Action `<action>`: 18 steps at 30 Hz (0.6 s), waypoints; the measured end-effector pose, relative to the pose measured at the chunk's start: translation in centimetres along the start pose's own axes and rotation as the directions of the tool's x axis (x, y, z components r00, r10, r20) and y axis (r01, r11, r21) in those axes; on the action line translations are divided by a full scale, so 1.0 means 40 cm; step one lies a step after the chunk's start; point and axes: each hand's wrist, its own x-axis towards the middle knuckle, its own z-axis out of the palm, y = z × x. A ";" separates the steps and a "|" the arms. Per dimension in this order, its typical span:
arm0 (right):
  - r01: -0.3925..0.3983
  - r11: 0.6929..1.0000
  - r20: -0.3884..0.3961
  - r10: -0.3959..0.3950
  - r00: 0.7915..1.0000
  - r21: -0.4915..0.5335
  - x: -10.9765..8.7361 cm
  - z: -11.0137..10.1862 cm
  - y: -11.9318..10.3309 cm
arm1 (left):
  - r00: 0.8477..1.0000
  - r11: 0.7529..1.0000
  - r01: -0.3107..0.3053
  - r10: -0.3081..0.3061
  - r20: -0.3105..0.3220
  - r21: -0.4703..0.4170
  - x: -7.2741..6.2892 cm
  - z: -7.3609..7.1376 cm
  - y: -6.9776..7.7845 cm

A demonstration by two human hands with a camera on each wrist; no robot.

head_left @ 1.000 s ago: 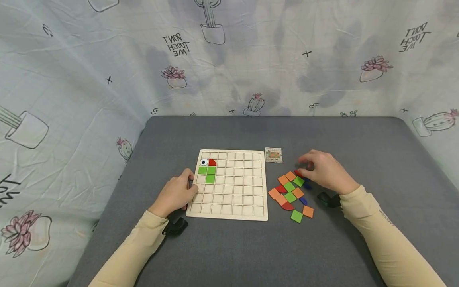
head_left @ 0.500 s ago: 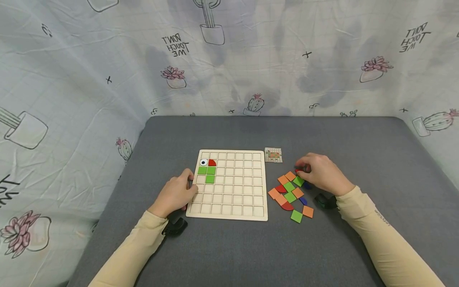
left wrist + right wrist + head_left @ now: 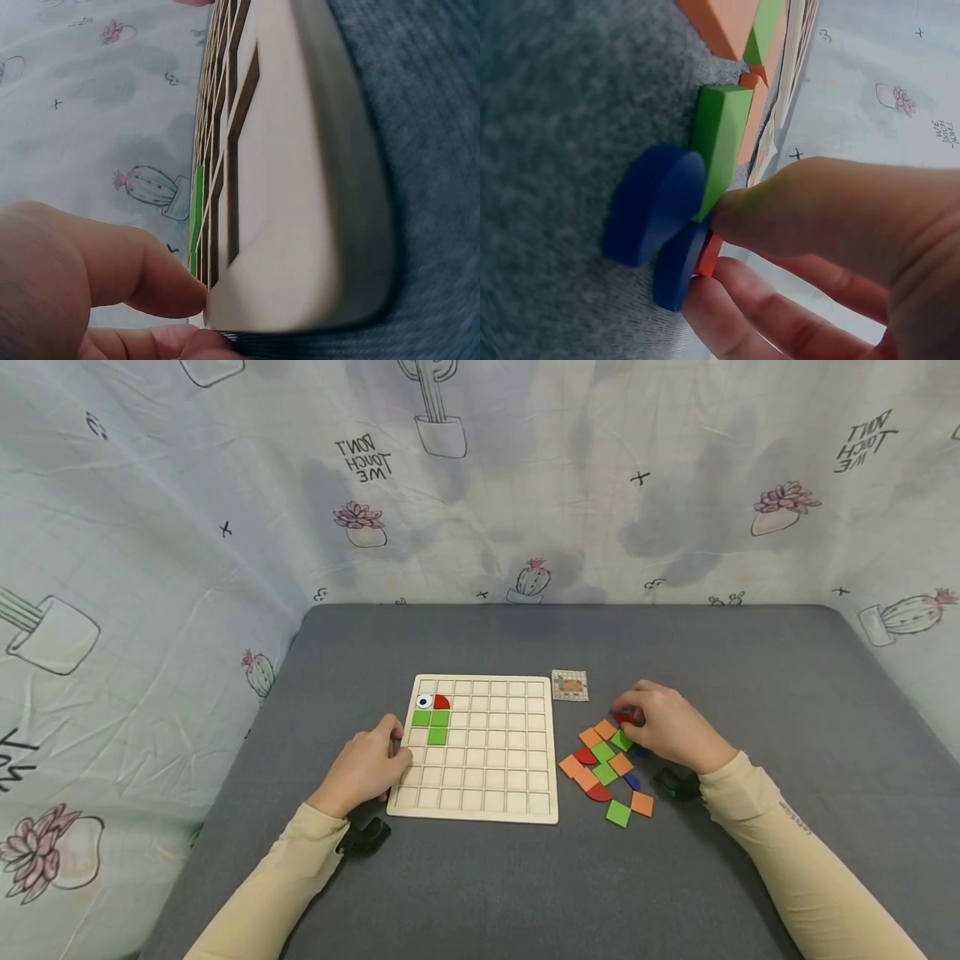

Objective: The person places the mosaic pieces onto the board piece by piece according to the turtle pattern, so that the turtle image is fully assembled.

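Observation:
In the head view, my left hand (image 3: 363, 768) holds the left edge of a pale wooden grid board (image 3: 495, 779); its thumb touches the edge in the left wrist view. Upper left on the board sit a round eye tile (image 3: 424, 701), a red quarter-round tile (image 3: 442, 702) and three green square tiles (image 3: 437, 737). Over the far end of a loose tile pile, my right hand (image 3: 671, 727) pinches a red tile (image 3: 624, 718) between thumb and fingers. Beside those fingertips, the right wrist view has two blue curved tiles (image 3: 656, 202) and a green tile (image 3: 721, 135).
Loose orange tiles (image 3: 642, 803), green tiles (image 3: 618, 813) and red tiles (image 3: 599, 792) lie right of the board. A small printed pattern card (image 3: 570, 686) lies by the board's far right corner. All rests on a grey cloth-covered table (image 3: 480, 885), with a patterned curtain (image 3: 570, 510) behind.
My right hand has shifted slightly left and toward me, and the red tile shows more clearly between its fingers. My left hand stays at the board's edge.

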 end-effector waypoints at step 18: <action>0.025 1.000 -0.027 -0.026 0.999 -0.012 0.000 0.020 -0.006 | 1.000 1.000 -0.023 0.023 -0.012 -0.003 0.003 0.007 -0.019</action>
